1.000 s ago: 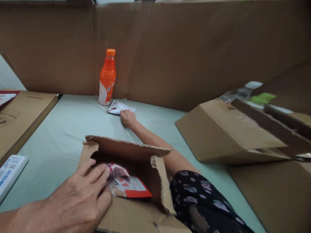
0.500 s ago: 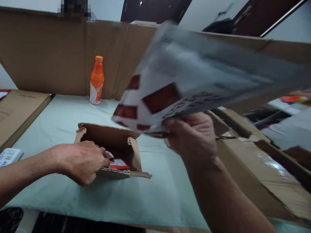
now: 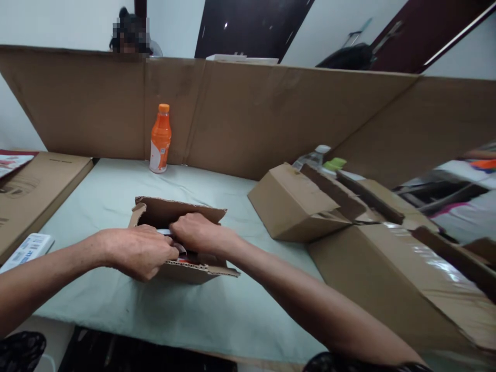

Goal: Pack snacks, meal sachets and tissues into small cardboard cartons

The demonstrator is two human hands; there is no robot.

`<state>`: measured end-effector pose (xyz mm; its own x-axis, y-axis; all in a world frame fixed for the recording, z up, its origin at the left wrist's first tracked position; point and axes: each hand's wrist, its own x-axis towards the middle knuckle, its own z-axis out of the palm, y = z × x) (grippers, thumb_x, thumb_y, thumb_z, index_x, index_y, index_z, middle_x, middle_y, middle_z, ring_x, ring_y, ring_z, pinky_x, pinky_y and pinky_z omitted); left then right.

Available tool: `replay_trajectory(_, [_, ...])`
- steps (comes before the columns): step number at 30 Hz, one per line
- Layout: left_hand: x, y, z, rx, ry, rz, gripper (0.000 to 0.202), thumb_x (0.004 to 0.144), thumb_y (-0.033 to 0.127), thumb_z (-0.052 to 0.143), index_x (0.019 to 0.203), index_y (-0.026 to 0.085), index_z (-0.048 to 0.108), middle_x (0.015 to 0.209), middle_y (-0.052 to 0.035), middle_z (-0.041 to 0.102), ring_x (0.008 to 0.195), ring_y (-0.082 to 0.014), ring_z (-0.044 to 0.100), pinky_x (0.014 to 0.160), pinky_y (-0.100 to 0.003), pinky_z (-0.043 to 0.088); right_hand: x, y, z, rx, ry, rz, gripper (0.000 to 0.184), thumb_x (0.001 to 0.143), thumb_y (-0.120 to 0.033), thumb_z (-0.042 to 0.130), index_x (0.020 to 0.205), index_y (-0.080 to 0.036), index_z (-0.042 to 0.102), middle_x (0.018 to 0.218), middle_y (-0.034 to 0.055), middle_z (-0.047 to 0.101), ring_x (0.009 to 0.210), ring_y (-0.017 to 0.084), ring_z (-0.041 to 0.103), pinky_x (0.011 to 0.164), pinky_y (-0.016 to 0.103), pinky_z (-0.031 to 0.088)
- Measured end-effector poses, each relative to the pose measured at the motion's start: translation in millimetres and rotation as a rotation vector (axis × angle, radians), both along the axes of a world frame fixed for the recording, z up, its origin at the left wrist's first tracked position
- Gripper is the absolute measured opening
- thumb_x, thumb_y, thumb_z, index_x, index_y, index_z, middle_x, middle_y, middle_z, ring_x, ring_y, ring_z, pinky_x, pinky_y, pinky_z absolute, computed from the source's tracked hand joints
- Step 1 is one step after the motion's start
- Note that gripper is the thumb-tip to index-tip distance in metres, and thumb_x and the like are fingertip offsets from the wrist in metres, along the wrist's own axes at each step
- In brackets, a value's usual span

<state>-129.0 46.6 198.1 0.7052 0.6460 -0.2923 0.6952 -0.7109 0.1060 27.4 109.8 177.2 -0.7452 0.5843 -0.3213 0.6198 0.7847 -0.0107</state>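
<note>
A small open cardboard box (image 3: 153, 212) with torn flaps sits on the pale green table top (image 3: 116, 191) in front of me. Both my hands are inside its opening. My left hand (image 3: 135, 253) curls over the near edge with fingers bent on the red and white packets (image 3: 181, 251) inside. My right hand (image 3: 197, 233) reaches in from the right, fingers closed down on the packets, which are mostly hidden under the hands.
An orange drink bottle (image 3: 160, 138) stands at the back against a tall cardboard wall (image 3: 271, 119). Folded cardboard boxes (image 3: 294, 204) lie to the right, a flat carton (image 3: 34, 186) to the left with a white label pad (image 3: 27, 250). A person's head shows behind the wall.
My right hand picked up a white and red packet near the bottle, swung it past the camera, and has now brought it down into the small box. My left hand stayed at the box.
</note>
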Motion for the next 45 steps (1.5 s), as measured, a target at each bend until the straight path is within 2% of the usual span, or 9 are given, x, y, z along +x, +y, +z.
replay_trajectory(7, [6, -4, 2.3, -0.047, 0.072, -0.065, 0.025, 0.080, 0.003, 0.056, 0.096, 0.018, 0.070, 0.100, -0.0062, 0.076, 0.086, -0.0248, 0.070, 0.075, -0.037, 0.050, 50, -9, -5.7, 0.072, 0.313, -0.121, 0.024, 0.101, -0.023, 0.054, 0.113, -0.020, 0.074, 0.108, 0.0076, 0.080, 0.095, 0.023, 0.075, 0.076, 0.031, 0.052])
replay_trajectory(12, [-15, -27, -0.9, 0.266, -0.224, -0.060, 0.033, 0.087, 0.008, 0.054, 0.115, 0.020, 0.067, 0.120, -0.0095, 0.072, 0.106, -0.0284, 0.068, 0.095, -0.045, 0.052, 104, -34, -18.9, 0.272, 0.833, -0.180, 0.027, 0.104, -0.027, 0.049, 0.109, -0.022, 0.075, 0.115, 0.0075, 0.079, 0.105, 0.021, 0.074, 0.091, 0.034, 0.058])
replay_trajectory(16, [-51, -53, -18.5, 0.561, -0.554, 0.140, 0.039, 0.097, 0.020, 0.056, 0.136, 0.023, 0.054, 0.150, -0.0123, 0.054, 0.139, -0.0287, 0.053, 0.115, -0.047, 0.046, 115, -33, -39.3, 0.446, 0.925, -0.222, 0.031, 0.100, -0.028, 0.056, 0.127, -0.022, 0.069, 0.144, 0.0124, 0.065, 0.129, 0.028, 0.063, 0.105, 0.046, 0.055])
replay_trajectory(20, [-73, -59, -54.2, 0.561, -0.690, 0.392, 0.047, 0.098, 0.030, 0.059, 0.144, 0.022, 0.049, 0.148, -0.0128, 0.058, 0.138, -0.0290, 0.056, 0.116, -0.046, 0.048, 105, -13, -47.9, 0.417, 1.013, -0.320, 0.046, 0.100, -0.039, 0.056, 0.142, -0.023, 0.060, 0.148, 0.0141, 0.061, 0.137, 0.031, 0.057, 0.111, 0.053, 0.050])
replay_trajectory(25, [-65, -44, -76.5, 0.501, -0.830, 0.618, 0.042, 0.099, 0.039, 0.061, 0.136, 0.019, 0.059, 0.120, -0.0081, 0.075, 0.108, -0.0247, 0.073, 0.098, -0.039, 0.060, 104, -11, -55.6, 0.040, 0.980, -0.233, 0.051, 0.107, -0.057, 0.037, 0.128, -0.026, 0.072, 0.126, 0.0091, 0.076, 0.116, 0.028, 0.070, 0.101, 0.048, 0.055])
replay_trajectory(31, [-54, -29, -76.3, 0.576, -0.742, 0.531, 0.029, 0.097, 0.027, 0.053, 0.117, 0.014, 0.068, 0.105, -0.0116, 0.073, 0.100, -0.0275, 0.068, 0.091, -0.046, 0.061, 121, -35, -78.4, 0.063, 0.930, 0.013, 0.055, 0.102, -0.061, 0.051, 0.146, -0.029, 0.060, 0.152, 0.0107, 0.060, 0.143, 0.032, 0.052, 0.115, 0.056, 0.045])
replay_trajectory(35, [-52, -25, -85.5, 0.543, -0.730, 0.587, 0.038, 0.098, 0.027, 0.051, 0.132, 0.018, 0.064, 0.133, -0.0158, 0.062, 0.123, -0.0315, 0.060, 0.105, -0.054, 0.056, 118, -39, -88.0, 0.206, 0.845, 0.040, 0.062, 0.098, -0.054, 0.063, 0.150, -0.022, 0.054, 0.152, 0.0155, 0.059, 0.146, 0.033, 0.049, 0.117, 0.058, 0.041])
replay_trajectory(38, [-53, -22, -88.7, 0.434, -0.686, 0.602, 0.035, 0.099, 0.028, 0.049, 0.123, 0.021, 0.073, 0.148, -0.0146, 0.052, 0.135, -0.0332, 0.053, 0.111, -0.055, 0.052, 119, -33, -90.2, 0.211, 0.825, 0.041, 0.068, 0.097, -0.054, 0.064, 0.155, -0.023, 0.047, 0.153, 0.0152, 0.057, 0.147, 0.033, 0.048, 0.118, 0.058, 0.041])
replay_trajectory(45, [-66, -24, -87.3, 0.348, -0.692, 0.581, 0.042, 0.104, 0.039, 0.042, 0.128, 0.020, 0.070, 0.155, -0.0158, 0.047, 0.138, -0.0343, 0.055, 0.111, -0.053, 0.054, 109, -23, -93.1, 0.099, 0.759, 0.006, 0.086, 0.088, -0.066, 0.067, 0.160, -0.026, 0.042, 0.174, 0.0162, 0.021, 0.159, 0.035, 0.024, 0.122, 0.060, 0.035])
